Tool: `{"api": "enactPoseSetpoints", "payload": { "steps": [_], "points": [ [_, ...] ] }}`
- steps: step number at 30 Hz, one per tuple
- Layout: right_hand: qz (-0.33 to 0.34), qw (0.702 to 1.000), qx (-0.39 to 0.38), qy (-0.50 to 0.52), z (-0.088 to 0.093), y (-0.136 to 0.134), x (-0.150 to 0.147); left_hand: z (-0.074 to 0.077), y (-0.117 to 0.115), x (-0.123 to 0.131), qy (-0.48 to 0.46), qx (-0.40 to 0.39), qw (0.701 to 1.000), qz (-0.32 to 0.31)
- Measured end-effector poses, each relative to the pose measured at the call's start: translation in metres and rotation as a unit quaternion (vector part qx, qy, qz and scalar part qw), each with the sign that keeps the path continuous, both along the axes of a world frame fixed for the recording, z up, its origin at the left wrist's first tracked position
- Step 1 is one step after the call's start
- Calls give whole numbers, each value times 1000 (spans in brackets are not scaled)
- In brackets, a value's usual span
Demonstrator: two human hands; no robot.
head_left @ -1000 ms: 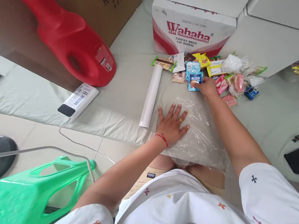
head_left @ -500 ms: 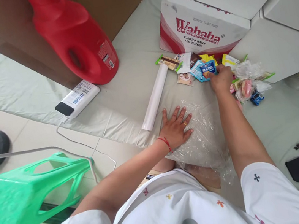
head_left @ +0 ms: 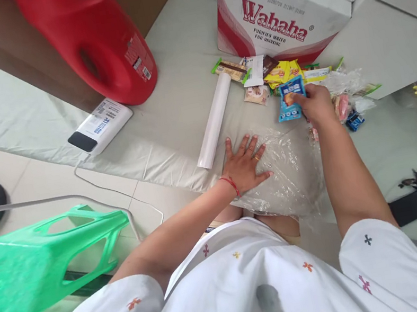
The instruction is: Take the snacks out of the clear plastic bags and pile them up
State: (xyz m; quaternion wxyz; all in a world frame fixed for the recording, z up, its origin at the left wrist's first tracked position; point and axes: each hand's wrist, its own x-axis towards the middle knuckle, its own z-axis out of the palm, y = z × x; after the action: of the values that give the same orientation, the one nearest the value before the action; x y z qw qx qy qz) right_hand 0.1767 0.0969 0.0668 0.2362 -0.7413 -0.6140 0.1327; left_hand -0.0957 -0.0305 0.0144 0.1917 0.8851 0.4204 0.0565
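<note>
The right hand (head_left: 319, 104) pinches a blue packet (head_left: 289, 108) by one side — a shallow hold could drop it; the left hand (head_left: 243, 167), spread on loose plastic (head_left: 293, 176), might skid.

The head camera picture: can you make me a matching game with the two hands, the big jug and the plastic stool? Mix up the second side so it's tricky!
Column one
1. Left hand
2. Right hand
3. Jug
4. Stool

Column two
A. Green
B. Holding a blue packet
C. Red
D. Fingers spread out on clear plastic

Right pairs: 1-D, 2-B, 3-C, 4-A.
</note>
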Motion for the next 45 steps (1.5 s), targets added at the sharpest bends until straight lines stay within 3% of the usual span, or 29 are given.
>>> {"api": "enactPoseSetpoints", "payload": {
  "steps": [2,5,9,12,14,17,20,22,26,28,38,42,45],
  "points": [
    [-58,988,-9,142,11,-43,3,-2,0,0,-1,-3,1000,-1],
    [-112,930,-63,345,23,-112,-7,-6,1,0,-2,-7,1000,-8],
    [-158,878,-148,426,19,-181,-35,-6,2,0,-7,-8,1000,-11],
    [-154,874,-182,423,4,-204,-56,-4,1,0,-13,-3,1000,-6],
    [-146,902,-187,360,-8,-208,-63,-3,0,0,-17,3,1000,0],
    [-135,962,-178,159,-19,-208,-63,-3,0,1,-17,10,1000,7],
    [-123,979,-161,21,-21,-209,-57,-4,-1,2,-13,18,1000,10],
    [-127,979,-154,39,-21,-212,-56,-4,-1,2,-8,23,1000,11],
    [-145,956,-138,214,-25,-224,-65,-3,-1,3,3,23,1000,12],
    [-150,951,-134,236,-29,-230,-70,-3,-1,3,6,23,1000,13],
    [-55,971,-185,138,-29,-234,-65,-5,-1,3,0,23,1000,4],
    [-39,975,-217,31,-16,-222,-59,-4,-1,2,-4,21,1000,6],
    [-45,981,-189,4,1,-200,-46,-3,-1,2,-12,23,1000,7]
  ]
}}
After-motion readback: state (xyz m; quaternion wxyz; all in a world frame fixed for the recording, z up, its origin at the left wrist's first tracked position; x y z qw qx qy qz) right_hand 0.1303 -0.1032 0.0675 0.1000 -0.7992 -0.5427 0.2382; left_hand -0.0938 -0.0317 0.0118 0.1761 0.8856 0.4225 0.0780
